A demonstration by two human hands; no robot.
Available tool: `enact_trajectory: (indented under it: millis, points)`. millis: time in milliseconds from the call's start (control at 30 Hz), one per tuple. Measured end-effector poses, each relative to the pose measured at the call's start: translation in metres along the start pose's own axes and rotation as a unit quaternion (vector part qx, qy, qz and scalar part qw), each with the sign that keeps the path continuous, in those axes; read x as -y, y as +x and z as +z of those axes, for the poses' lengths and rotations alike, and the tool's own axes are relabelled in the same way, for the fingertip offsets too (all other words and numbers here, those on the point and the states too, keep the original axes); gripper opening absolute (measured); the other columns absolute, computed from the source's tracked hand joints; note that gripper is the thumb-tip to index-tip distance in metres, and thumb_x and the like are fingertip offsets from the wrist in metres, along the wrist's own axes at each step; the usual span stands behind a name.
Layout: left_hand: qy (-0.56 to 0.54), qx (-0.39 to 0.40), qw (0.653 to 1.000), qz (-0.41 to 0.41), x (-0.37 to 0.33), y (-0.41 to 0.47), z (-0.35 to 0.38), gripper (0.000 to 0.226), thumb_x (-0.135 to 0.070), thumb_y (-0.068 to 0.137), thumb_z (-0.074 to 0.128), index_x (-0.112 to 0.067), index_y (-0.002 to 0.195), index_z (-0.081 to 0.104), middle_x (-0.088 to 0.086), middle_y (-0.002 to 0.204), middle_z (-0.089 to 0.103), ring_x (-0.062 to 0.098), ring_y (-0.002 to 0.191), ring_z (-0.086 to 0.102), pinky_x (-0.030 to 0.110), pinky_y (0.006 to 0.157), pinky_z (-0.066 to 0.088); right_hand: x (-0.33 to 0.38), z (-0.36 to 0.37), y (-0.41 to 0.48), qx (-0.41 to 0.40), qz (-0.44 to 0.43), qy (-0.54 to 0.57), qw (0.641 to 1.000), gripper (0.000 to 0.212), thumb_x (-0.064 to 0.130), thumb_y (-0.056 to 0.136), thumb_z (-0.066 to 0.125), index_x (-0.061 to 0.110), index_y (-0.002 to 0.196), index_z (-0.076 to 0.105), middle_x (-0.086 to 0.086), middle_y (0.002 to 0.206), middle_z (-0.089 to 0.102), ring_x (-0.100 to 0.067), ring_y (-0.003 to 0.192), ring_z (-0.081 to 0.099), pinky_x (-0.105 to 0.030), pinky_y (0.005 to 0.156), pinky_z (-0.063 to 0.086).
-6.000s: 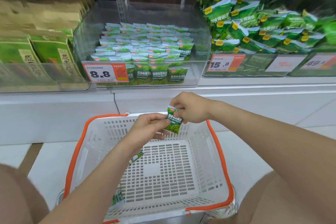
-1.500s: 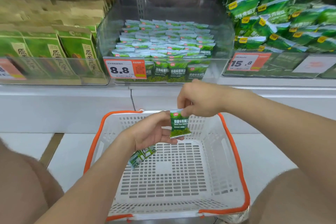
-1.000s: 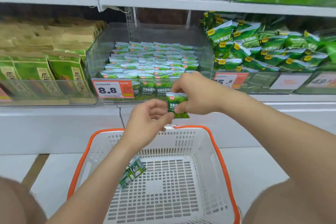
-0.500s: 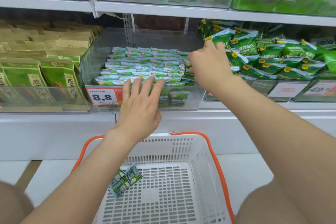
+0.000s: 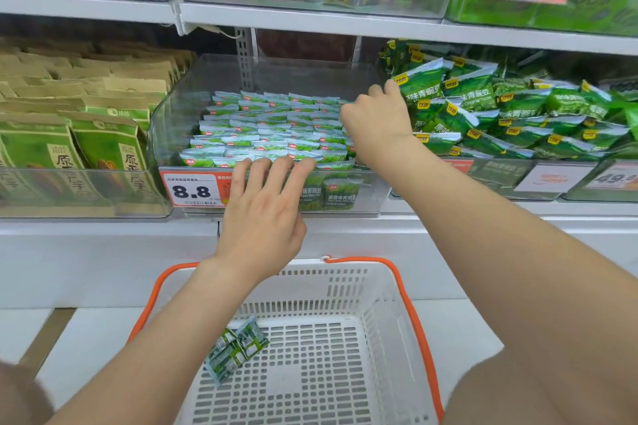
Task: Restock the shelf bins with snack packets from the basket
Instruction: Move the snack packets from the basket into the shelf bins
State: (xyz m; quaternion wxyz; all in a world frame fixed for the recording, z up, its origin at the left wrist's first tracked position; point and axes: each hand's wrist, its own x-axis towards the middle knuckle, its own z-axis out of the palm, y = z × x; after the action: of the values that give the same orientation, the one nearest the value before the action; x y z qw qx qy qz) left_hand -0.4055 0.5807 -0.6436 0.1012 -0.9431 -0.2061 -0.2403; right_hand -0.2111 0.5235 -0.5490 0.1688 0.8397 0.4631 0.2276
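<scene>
Your basket [image 5: 345, 290] sits on the floor [image 5: 96, 338] before the shelf [image 5: 103, 241]; packets [image 5: 236, 350] lie in its left part, the bin [image 5: 172, 134] behind, above.

- Left hand [image 5: 264, 217]: fingers straight, tips on the front rim of the clear bin [image 5: 165, 141], touching the front row of small green packets [image 5: 269, 134].
- Right hand [image 5: 376, 121]: at the bin's right side, back toward the camera, fingers curled down among the packets; grip hidden.
- Price tag [image 5: 193, 190] reading 8.8 on the bin front, just left of the left hand.
- White basket [image 5: 345, 286], orange rim, below the shelf; stray packets [image 5: 238, 348] lie at its left, beside the left forearm.
- Bigger green bags [image 5: 500, 114] fill the bin to the right; brown-and-green pouches [image 5: 69, 134] stand to the left.
</scene>
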Motion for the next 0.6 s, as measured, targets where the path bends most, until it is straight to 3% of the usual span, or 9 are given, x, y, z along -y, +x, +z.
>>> enact_trajectory:
  millis: [133, 200, 267, 367, 467, 533, 600]
  points:
    - [-0.003, 0.008, 1.000, 0.006, 0.001, -0.001, -0.001, 0.080, -0.023, 0.082, 0.058, -0.020, 0.158, 0.033, 0.005, 0.144, 0.047, 0.037, 0.126, 0.044, 0.052, 0.115, 0.027, -0.005, -0.008, -0.007, -0.028, -0.009, 0.002, 1.000, 0.031, 0.012, 0.083, 0.077, 0.021, 0.082, 0.047, -0.005, 0.091, 0.060, -0.033, 0.108, 0.059, -0.045, 0.103, 0.034]
    - [-0.012, 0.012, 1.000, 0.006, 0.001, 0.000, -0.002, 0.080, -0.020, 0.084, 0.056, -0.020, 0.160, 0.030, 0.005, 0.147, 0.046, 0.036, 0.129, 0.044, 0.051, 0.116, 0.027, -0.013, -0.013, -0.013, -0.048, -0.003, 0.028, 0.998, 0.038, 0.003, 0.081, 0.073, 0.017, 0.074, 0.039, -0.007, 0.084, 0.053, -0.034, 0.101, 0.059, -0.044, 0.095, 0.036]
    - [-0.028, 0.014, 1.000, 0.003, 0.002, 0.000, -0.003, 0.079, -0.017, 0.086, 0.055, -0.020, 0.161, 0.030, 0.004, 0.148, 0.046, 0.035, 0.131, 0.043, 0.051, 0.117, 0.026, -0.019, -0.018, -0.020, -0.120, -0.004, 0.072, 0.990, 0.027, -0.004, 0.079, 0.066, 0.014, 0.078, 0.045, -0.006, 0.076, 0.047, -0.035, 0.085, 0.058, -0.043, 0.081, 0.036]
    - [-0.105, -0.017, 0.994, 0.000, 0.004, 0.002, -0.004, 0.071, -0.010, 0.086, 0.053, -0.015, 0.156, 0.039, 0.004, 0.149, 0.049, 0.033, 0.138, 0.043, 0.051, 0.120, 0.025, -0.012, -0.034, -0.044, -0.169, -0.021, 0.161, 0.972, 0.011, 0.016, 0.081, 0.061, 0.015, 0.092, 0.060, -0.006, 0.071, 0.055, -0.036, 0.069, 0.057, -0.038, 0.064, 0.037]
    - [-0.204, -0.127, 0.971, 0.004, 0.007, -0.002, -0.002, 0.048, 0.005, 0.085, 0.052, -0.004, 0.131, 0.062, 0.010, 0.135, 0.062, 0.038, 0.135, 0.050, 0.053, 0.115, 0.036, 0.013, -0.054, -0.077, -0.098, -0.136, 0.208, 0.964, 0.017, 0.031, 0.075, 0.058, 0.022, 0.089, 0.061, -0.001, 0.070, 0.053, -0.036, 0.073, 0.059, -0.035, 0.058, 0.044]
    - [-0.196, -0.223, 0.955, -0.002, 0.006, -0.013, 0.001, 0.027, 0.008, 0.087, 0.052, -0.003, 0.103, 0.071, 0.011, 0.111, 0.069, 0.040, 0.108, 0.059, 0.054, 0.090, 0.047, 0.030, -0.060, -0.093, -0.007, -0.227, 0.167, 0.960, 0.012, 0.030, 0.074, 0.060, 0.021, 0.075, 0.052, 0.002, 0.065, 0.043, -0.032, 0.067, 0.052, -0.031, 0.054, 0.039]
    - [-0.179, -0.250, 0.951, -0.010, 0.004, -0.027, 0.012, 0.020, 0.005, 0.090, 0.055, -0.007, 0.087, 0.070, 0.008, 0.096, 0.067, 0.036, 0.088, 0.055, 0.050, 0.073, 0.044, 0.043, -0.053, -0.102, 0.127, -0.259, 0.154, 0.945, 0.029, 0.028, 0.079, 0.064, 0.021, 0.066, 0.040, 0.001, 0.067, 0.040, -0.028, 0.067, 0.048, -0.029, 0.052, 0.035]
